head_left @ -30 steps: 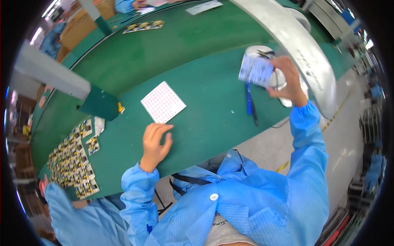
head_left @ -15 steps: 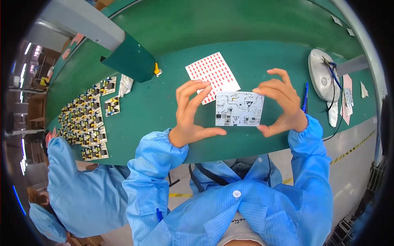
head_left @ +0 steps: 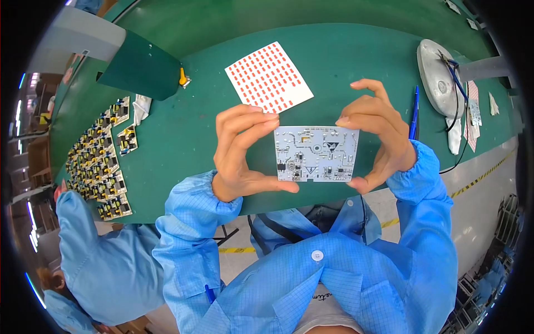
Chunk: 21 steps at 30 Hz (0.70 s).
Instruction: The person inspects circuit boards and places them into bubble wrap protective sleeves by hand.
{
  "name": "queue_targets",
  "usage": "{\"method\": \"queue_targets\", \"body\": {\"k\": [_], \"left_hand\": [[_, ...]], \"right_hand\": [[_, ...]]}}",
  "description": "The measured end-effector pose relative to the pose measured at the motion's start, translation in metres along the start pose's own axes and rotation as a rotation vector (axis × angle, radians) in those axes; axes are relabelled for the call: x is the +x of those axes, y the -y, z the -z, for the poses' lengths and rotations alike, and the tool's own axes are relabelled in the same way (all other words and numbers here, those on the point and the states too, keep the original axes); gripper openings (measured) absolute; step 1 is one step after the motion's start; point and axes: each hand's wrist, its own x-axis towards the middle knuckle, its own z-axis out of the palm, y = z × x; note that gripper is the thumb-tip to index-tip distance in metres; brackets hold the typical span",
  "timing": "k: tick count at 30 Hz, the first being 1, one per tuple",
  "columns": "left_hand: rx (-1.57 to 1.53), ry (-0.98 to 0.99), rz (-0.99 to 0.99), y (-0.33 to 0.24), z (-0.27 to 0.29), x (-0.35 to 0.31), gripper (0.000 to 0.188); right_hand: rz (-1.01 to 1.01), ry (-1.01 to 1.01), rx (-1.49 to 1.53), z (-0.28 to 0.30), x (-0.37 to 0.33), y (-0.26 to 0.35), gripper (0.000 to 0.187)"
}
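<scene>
A white circuit board (head_left: 317, 154) with small soldered parts and printed triangle marks is held up over the near edge of the green bench. My left hand (head_left: 240, 151) is closed on its left side, fingertips at the top corner and thumb at the bottom. On the opposite side my right hand (head_left: 379, 131) pinches the board between thumb and fingers, one finger raised. Just beyond the board lies a white sheet of small red stickers (head_left: 270, 77), with bare backing at its right corner.
Rows of assembled boards (head_left: 97, 158) cover the bench's left, near a co-worker in blue (head_left: 111, 259). A grey post with a green sleeve (head_left: 139, 64) rises at the far left. A blue pen (head_left: 414, 111), a white lamp-like head (head_left: 440, 80) and cables lie right.
My left fingers have come onto the board's left edge, where a gap showed before. The board appears larger and nearer to me. The whole view has shifted slightly.
</scene>
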Motion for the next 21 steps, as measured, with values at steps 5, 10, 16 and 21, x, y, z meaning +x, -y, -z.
{"method": "queue_targets", "body": {"k": [5,10,16,21], "left_hand": [[-0.017,-0.018,-0.026,-0.0021,-0.0003,0.0001,0.087],[0.027,0.007,-0.059,-0.0060,0.0052,0.0044,0.087],[-0.014,-0.018,-0.032,-0.0043,0.0015,0.0021,0.085],[0.010,-0.018,-0.055,-0.0016,0.0027,0.0014,0.087]], "right_hand": [[0.034,0.037,0.011,-0.0012,-0.0039,-0.0036,0.068],[0.044,0.025,0.049,-0.0019,-0.0021,-0.0049,0.063],[0.020,0.058,0.045,0.0000,-0.0037,-0.0048,0.065],[0.020,0.032,0.115,-0.0033,-0.0047,-0.0046,0.069]]}}
